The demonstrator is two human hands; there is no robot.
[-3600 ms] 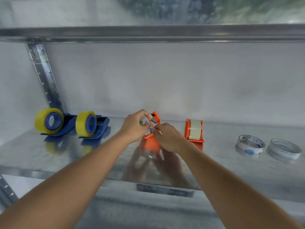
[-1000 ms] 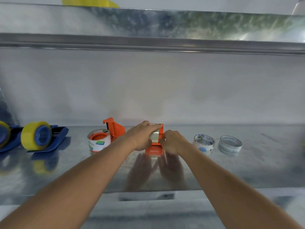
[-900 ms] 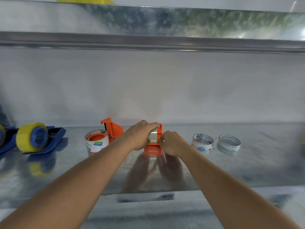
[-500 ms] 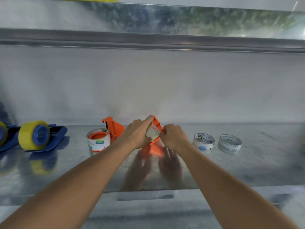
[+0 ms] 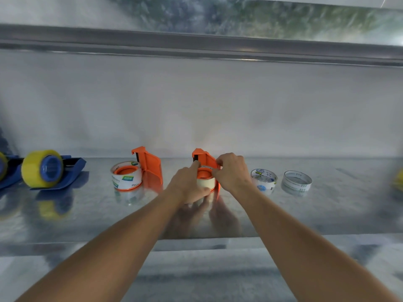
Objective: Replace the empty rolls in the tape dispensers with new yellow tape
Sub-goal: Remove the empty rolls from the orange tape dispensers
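On the metal shelf, left hand gripping pale roll — right hand pinching orange dispenser.

A shiny metal shelf carries an orange dispenser; left of it another orange dispenser, further left a blue dispenser; right, two empty rolls

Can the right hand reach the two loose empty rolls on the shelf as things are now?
Probably yes. The two empty rolls lie just right of the right hand with bare shelf between. But that hand now pinches the orange dispenser, so it must let go first.
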